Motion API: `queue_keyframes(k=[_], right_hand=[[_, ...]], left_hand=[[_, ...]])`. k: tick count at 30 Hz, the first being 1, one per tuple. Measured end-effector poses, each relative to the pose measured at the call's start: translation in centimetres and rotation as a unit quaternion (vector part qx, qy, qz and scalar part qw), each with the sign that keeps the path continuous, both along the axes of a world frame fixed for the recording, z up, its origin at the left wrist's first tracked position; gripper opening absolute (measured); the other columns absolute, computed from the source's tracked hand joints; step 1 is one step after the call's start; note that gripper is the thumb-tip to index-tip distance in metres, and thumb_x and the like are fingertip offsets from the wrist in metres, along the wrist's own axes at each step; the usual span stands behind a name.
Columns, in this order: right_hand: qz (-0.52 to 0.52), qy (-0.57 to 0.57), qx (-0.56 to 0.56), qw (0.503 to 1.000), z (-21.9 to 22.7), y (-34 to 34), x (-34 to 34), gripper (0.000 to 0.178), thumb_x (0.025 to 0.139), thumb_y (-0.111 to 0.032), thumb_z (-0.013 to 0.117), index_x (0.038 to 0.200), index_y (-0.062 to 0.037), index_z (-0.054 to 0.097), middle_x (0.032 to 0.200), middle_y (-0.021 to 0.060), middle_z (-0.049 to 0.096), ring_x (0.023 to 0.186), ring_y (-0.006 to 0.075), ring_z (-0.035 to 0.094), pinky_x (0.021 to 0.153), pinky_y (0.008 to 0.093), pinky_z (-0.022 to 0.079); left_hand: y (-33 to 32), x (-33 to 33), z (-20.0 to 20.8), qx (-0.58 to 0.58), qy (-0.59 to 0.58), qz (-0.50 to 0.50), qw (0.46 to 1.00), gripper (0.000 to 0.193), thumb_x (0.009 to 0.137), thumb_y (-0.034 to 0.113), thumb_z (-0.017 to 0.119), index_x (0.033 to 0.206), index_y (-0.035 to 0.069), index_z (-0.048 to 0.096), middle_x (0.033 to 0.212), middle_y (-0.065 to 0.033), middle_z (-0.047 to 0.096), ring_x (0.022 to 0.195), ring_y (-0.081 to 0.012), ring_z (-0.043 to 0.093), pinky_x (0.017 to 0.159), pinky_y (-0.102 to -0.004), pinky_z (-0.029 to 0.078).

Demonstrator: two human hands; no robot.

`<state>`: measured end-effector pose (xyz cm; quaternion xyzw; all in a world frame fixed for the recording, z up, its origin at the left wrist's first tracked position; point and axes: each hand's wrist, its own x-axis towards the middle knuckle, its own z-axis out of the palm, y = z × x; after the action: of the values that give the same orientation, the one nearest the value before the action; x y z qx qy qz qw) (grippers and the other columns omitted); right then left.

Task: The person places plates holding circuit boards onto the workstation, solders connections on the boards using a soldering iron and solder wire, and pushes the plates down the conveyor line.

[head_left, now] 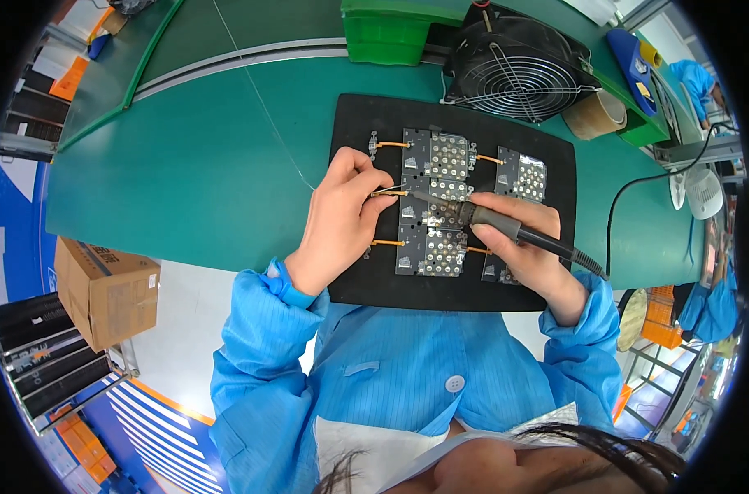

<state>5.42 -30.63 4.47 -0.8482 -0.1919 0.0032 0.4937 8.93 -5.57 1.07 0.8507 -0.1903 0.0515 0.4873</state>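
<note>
My right hand (527,243) grips a soldering iron (500,224), its tip pointing left at the middle of a column of dark circuit boards (418,152). In my left hand (329,218) the thumb and fingers pinch a thin solder wire (263,103), which comes down from the upper left. The wire's end lies close to the iron's tip; whether they touch is too small to tell. Short orange leads (391,145) with small connectors run out from the boards' left edges. A second column of boards (529,174) lies to the right, partly covered by my right hand.
The boards lie on a black mat (360,288) on a green worktable (185,181). Behind stand a black fan with a wire guard (518,81), a green bin (384,37) and a tape roll (597,115). The iron's cord (613,202) loops right. A cardboard box (103,292) stands left.
</note>
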Motion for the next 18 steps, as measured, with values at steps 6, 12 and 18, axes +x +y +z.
queue_keyframes(k=[6,12,18], right_hand=[[0.014,-0.036,0.011,0.999,-0.5,-0.03,0.2,0.034,0.082,-0.014,0.075,0.111,0.0021,0.066,0.081,0.0134,0.07,0.068,0.0205,0.068,0.061,0.0288,0.053],[0.008,-0.011,0.004,1.0,-0.08,-0.06,0.09,0.034,0.082,-0.014,0.074,0.11,0.0034,0.066,0.09,0.0141,0.071,0.077,0.0172,0.069,0.07,0.0262,0.054],[0.008,0.007,0.006,1.0,-0.03,-0.07,0.1,0.034,0.082,-0.014,0.074,0.111,0.0037,0.066,0.09,0.0135,0.071,0.077,0.0162,0.069,0.069,0.0259,0.054]], left_hand=[[0.02,0.36,-0.53,-0.012,0.007,0.003,1.0,0.012,0.076,-0.006,0.07,0.085,-0.002,0.064,0.09,-0.0105,0.051,0.074,-0.0253,0.057,0.062,-0.0349,0.047],[-0.01,0.3,-0.5,-0.019,0.014,0.008,1.0,0.012,0.076,-0.006,0.07,0.085,-0.001,0.065,0.089,-0.0103,0.051,0.073,-0.0241,0.056,0.061,-0.0339,0.046],[-0.07,0.4,-0.84,-0.03,-0.01,0.011,0.999,0.011,0.075,-0.008,0.072,0.083,-0.002,0.066,0.087,-0.0053,0.049,0.067,-0.013,0.049,0.055,-0.0262,0.04]])
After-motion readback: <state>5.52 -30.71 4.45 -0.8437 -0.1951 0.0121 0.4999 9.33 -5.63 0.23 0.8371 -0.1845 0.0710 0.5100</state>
